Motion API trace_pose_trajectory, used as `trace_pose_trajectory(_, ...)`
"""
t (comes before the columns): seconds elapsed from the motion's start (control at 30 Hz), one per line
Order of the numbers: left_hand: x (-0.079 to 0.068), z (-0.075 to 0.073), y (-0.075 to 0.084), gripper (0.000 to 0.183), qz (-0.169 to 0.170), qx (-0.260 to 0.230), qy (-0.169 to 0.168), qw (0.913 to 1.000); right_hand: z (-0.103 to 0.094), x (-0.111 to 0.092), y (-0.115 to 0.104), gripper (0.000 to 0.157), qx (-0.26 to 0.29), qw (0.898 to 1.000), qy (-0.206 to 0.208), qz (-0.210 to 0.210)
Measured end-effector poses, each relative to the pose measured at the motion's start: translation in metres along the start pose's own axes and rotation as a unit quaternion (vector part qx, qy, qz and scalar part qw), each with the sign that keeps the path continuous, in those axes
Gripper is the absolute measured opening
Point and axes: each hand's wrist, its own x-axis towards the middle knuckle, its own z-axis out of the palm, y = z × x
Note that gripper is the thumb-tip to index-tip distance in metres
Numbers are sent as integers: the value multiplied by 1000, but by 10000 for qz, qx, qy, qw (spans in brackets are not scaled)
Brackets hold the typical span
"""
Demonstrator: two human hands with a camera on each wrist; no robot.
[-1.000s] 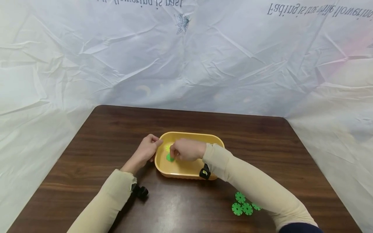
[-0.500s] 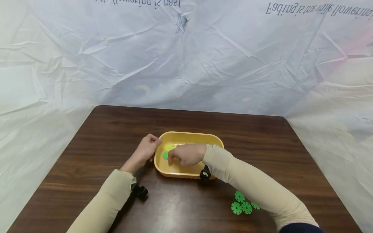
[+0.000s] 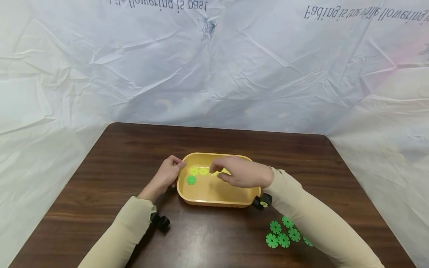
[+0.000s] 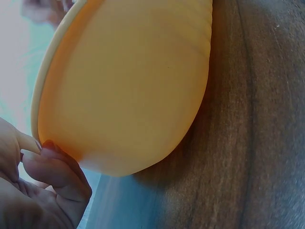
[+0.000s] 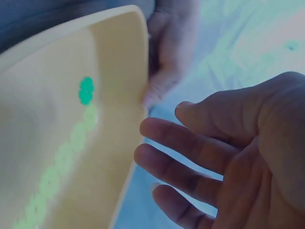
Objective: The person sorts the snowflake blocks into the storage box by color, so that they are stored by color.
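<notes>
green disc (image 3: 191, 180) is in yellow tray (image 3: 214, 203), nr l end, just in front of row of yellow notched discs (image 3: 203, 171) along far side. r hand (image 3: 242, 172) hangs over tray, thumb & fingers apart. l hand (image 3: 166, 172) clamped on tray's l rim, pinching it. more green notched discs (image 3: 283, 240) on dk brown counter (image 3: 134, 149), nr r sleeve (image 3: 311, 208). wrinkled white sheet (image 3: 161, 82) w/ lettering behind.

Before me a dark brown wood-grain table (image 3: 110, 163) with rounded far corners, creased whitish sheeting (image 3: 214, 74) behind and both sides, upside-down grey lettering (image 3: 335, 12) and blue-grey butterfly print (image 3: 207, 28) high up, soft sheen nearest me
</notes>
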Motion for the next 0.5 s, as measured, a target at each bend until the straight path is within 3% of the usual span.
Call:
trace_pose_trajectory(0.2,-1,0,1,26,98,-16,-87,9999,-6,-47,15,16,-131,9951,881,435)
trace_pose_trajectory(0.37,-1,0,1,26,98,-8,-80,9999,-4,-83,41,12,-265,9809,1543,1155)
trace_pose_trajectory(0.5,-1,0,1,27,109,-1,-51,9999,4,-108,60,12,-613,9689,1481,1884)
